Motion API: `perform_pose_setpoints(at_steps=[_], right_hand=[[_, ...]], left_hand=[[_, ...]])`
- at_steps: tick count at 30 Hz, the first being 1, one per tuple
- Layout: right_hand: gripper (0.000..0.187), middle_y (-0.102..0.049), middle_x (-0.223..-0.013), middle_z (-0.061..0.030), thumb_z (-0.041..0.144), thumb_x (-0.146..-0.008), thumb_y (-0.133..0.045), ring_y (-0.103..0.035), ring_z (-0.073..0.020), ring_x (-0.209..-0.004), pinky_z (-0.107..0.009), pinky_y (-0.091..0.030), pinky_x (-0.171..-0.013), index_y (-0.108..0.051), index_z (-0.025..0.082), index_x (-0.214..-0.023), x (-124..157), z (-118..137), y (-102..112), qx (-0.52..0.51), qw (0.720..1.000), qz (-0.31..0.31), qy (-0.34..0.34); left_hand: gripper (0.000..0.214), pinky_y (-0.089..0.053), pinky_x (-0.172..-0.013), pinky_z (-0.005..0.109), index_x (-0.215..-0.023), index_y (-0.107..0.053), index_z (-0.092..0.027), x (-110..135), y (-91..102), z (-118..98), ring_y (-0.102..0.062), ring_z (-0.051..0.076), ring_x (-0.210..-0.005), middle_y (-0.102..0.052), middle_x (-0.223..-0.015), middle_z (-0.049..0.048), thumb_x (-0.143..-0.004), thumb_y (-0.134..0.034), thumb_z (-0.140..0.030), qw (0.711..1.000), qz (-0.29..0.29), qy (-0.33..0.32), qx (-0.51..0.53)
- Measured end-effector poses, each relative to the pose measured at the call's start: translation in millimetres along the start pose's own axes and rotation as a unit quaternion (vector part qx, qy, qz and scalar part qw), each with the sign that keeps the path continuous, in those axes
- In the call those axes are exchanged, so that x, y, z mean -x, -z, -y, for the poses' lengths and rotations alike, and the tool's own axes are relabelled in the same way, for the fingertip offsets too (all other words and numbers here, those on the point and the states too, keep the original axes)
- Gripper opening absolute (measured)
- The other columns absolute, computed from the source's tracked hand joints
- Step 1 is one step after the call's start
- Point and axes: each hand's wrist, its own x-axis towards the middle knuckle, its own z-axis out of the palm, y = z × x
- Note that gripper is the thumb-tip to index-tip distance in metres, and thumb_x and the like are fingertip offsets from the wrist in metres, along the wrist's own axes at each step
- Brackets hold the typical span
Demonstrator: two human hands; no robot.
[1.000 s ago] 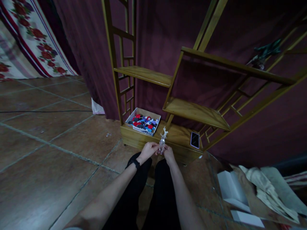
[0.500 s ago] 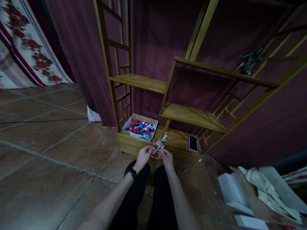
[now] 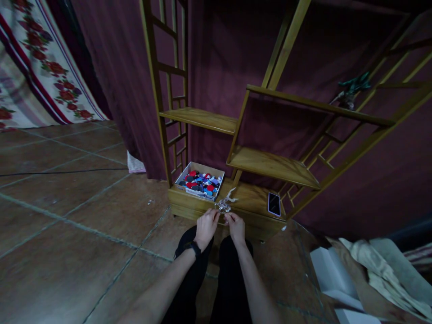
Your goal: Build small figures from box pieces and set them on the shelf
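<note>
A small clear, silvery figurine (image 3: 225, 203) with thin prongs sits between both my hands, tilted over towards the right, just above the bottom board of a wooden shelf unit (image 3: 251, 198). My left hand (image 3: 206, 227), with a dark band at the wrist, pinches its left side. My right hand (image 3: 235, 226) pinches its right side. Behind the figurine, on the same board, stands an open white box (image 3: 201, 180) filled with red, blue and dark pieces.
A phone (image 3: 273, 204) lies flat on the bottom board to the right. A dark green ornament (image 3: 351, 89) stands on the upper right shelf. White boxes (image 3: 329, 270) and pale crumpled wrapping (image 3: 381, 274) lie on the tiled floor at right. A maroon curtain hangs behind the shelf.
The figurine has tipped from upright to lying over towards the right while both hands kept hold of it. The view shifted slightly.
</note>
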Motion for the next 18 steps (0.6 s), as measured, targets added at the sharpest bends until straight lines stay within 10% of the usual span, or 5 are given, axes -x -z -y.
perform_pose_setpoints(at_steps=[18], right_hand=[[0.031,-0.070,-0.077,-0.0031,0.036,-0.082,-0.041,-0.063,-0.0173,-0.066,-0.027,-0.049,-0.065,-0.067,0.022,-0.092,-2.1,-10.8,7.4,0.113,0.992,0.014,0.047]], left_hand=[[0.028,-0.041,-0.062,0.024,-0.095,-0.055,-0.018,1.9,0.5,-1.1,-0.060,0.016,-0.076,-0.060,-0.090,0.0064,-0.093,-0.030,-0.030,0.989,0.029,-0.085,-0.121]])
